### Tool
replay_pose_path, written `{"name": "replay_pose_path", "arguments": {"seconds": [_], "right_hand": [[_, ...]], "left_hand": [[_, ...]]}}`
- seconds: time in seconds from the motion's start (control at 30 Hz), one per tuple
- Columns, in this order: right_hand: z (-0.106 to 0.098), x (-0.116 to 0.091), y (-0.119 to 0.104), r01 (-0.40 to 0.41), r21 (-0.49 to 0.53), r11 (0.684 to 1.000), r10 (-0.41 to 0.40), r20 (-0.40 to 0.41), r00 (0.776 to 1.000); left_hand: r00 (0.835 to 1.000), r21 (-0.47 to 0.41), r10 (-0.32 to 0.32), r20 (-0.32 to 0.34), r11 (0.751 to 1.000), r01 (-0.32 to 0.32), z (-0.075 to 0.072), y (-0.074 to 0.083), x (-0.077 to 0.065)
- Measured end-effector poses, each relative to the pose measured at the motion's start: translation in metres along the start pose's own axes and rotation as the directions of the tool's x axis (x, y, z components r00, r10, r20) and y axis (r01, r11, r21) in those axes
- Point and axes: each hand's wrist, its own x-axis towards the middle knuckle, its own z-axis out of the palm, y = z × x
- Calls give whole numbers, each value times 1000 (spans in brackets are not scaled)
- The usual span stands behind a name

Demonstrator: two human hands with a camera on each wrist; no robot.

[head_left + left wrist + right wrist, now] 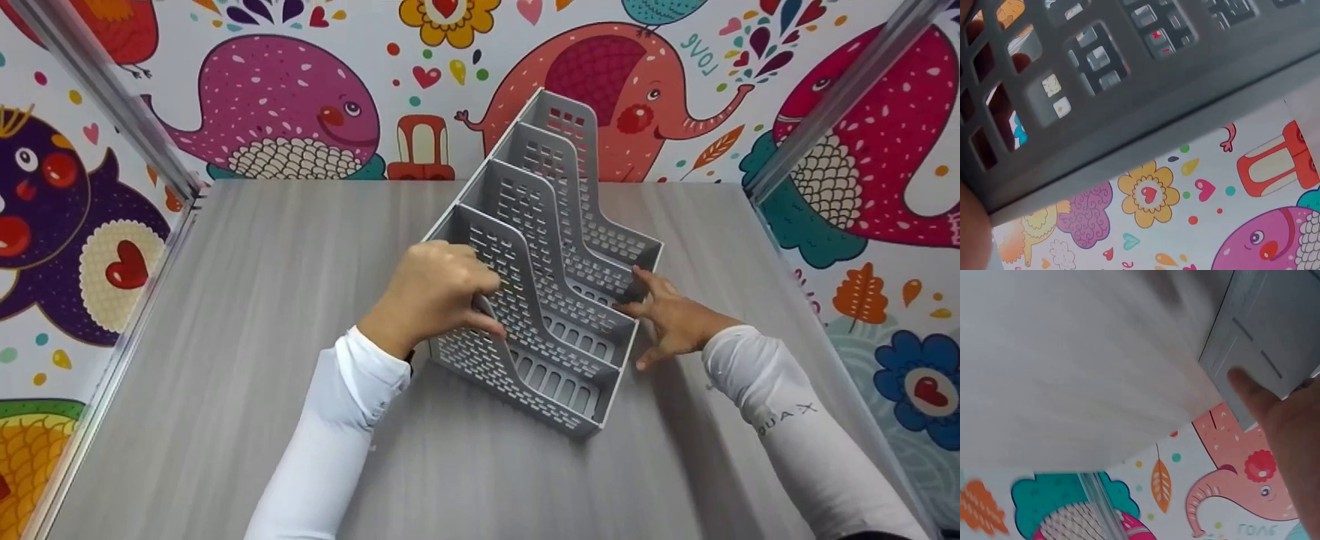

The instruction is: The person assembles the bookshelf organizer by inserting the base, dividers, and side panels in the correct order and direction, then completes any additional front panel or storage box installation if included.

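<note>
A grey plastic file organizer [540,322], with perforated dividers and several slots, stands at an angle on the table. In the head view my left hand [435,296] grips the top of its nearest side wall, thumb over the slanted edge. The left wrist view shows the perforated panel [1112,112] close up, fingers partly visible through its holes. At the low right end my right hand [675,319] has its fingers spread, fingertips reaching over the rim. One finger [1249,391] extends beside the solid outer wall [1258,343] in the right wrist view; whether it touches is unclear.
The wood-grain table [262,337] extends around the organizer. Printed cartoon panels [292,97] rise behind and at both sides, with metal corner posts [840,105] at the back.
</note>
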Motion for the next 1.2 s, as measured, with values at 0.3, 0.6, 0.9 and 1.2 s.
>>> {"name": "replay_pose_path", "arguments": {"seconds": [0.3, 0.6, 0.9, 1.2], "right_hand": [[34, 3, -9, -74, -269, 960, -12, -306, 952], [37, 25, -53, -290, -353, 889, 215, -237, 947], [50, 51, -79, -454, -277, 847, 315, -426, 848], [62, 55, -66, -394, -250, 885, 183, -589, 787]], "left_hand": [[982, -84, -190, 8, 978, 190, 0, -19, -14], [947, -2, -323, 5, 947, 323, 46, 3, -28], [797, -108, -369, 478, 876, 470, 97, 25, -55], [833, 94, -473, 288, 879, 467, 123, 22, -57]]}}
